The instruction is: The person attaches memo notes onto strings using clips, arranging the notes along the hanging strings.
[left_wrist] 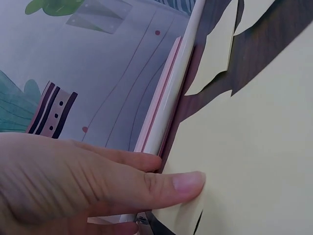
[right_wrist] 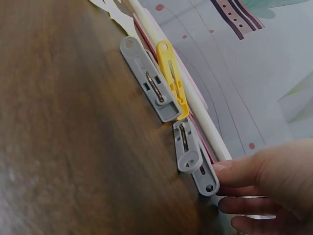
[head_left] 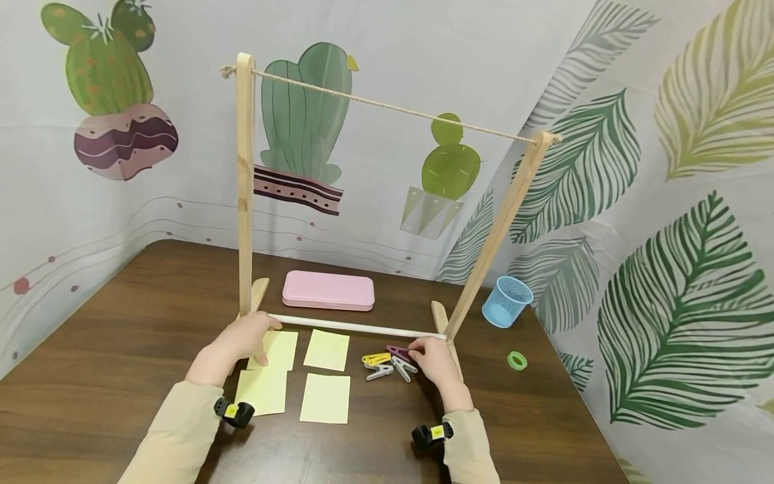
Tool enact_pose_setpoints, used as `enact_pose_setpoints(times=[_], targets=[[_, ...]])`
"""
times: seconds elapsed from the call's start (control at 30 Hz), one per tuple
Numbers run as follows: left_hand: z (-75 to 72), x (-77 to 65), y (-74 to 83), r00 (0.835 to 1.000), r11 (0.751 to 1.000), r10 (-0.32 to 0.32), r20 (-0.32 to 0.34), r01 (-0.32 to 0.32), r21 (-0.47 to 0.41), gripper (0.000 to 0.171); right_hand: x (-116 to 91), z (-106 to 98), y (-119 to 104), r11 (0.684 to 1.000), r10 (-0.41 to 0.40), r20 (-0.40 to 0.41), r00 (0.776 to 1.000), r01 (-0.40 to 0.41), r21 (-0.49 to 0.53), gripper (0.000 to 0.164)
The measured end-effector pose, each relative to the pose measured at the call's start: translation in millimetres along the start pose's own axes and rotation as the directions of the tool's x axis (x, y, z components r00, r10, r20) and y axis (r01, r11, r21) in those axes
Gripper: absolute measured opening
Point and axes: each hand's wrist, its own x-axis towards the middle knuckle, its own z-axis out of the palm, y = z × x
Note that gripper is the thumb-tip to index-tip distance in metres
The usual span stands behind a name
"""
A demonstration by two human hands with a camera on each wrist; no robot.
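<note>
My left hand [head_left: 246, 336] is at the left end of the white rod, by the foot of the wooden post. Its straight thumb [left_wrist: 188, 183] rests on the upper-left yellow paper note [head_left: 283, 349], and its other fingers extend past the note's far side. A second note [head_left: 266, 393] lies just below, overlapping it. My right hand [head_left: 437, 359] pinches the end of a purple clothespin [head_left: 397, 351] between thumb and fingers. Grey clothespins [right_wrist: 149, 81] and yellow clothespins [head_left: 376, 359] lie against it in a small heap on the table.
Two more notes [head_left: 325, 398] lie right of the left pair. A wooden frame [head_left: 244, 181] with a rope [head_left: 387, 104] strung across its top stands over the table. Behind the white rod [head_left: 357, 327] lies a pink case [head_left: 328, 290]. A blue mesh cup [head_left: 506, 302] and green tape roll [head_left: 517, 361] stand right.
</note>
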Motion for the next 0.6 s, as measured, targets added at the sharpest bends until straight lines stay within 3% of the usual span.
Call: enact_pose_setpoints(times=[0.2, 0.43, 0.6], targets=[[2.0, 1.9, -2.5, 1.000, 1.000, 0.008, -0.021, -0.008, 0.008, 0.070, 1, 1, 3, 0.999, 0.033, -0.018, 0.999, -0.033, -0.007, 0.006], [2.9, 1.6, -3.7, 0.999, 1.000, 0.024, -0.044, -0.023, 0.013, 0.072, -1, -2, 4, 1.000, 0.003, -0.040, 0.999, -0.004, -0.021, 0.006], [2.0, -0.4, -2.4, 0.998, 1.000, 0.030, -0.049, -0.030, 0.003, 0.070, -1, -9, 6, 1.000, 0.008, 0.002, 1.000, -0.008, 0.020, 0.007]])
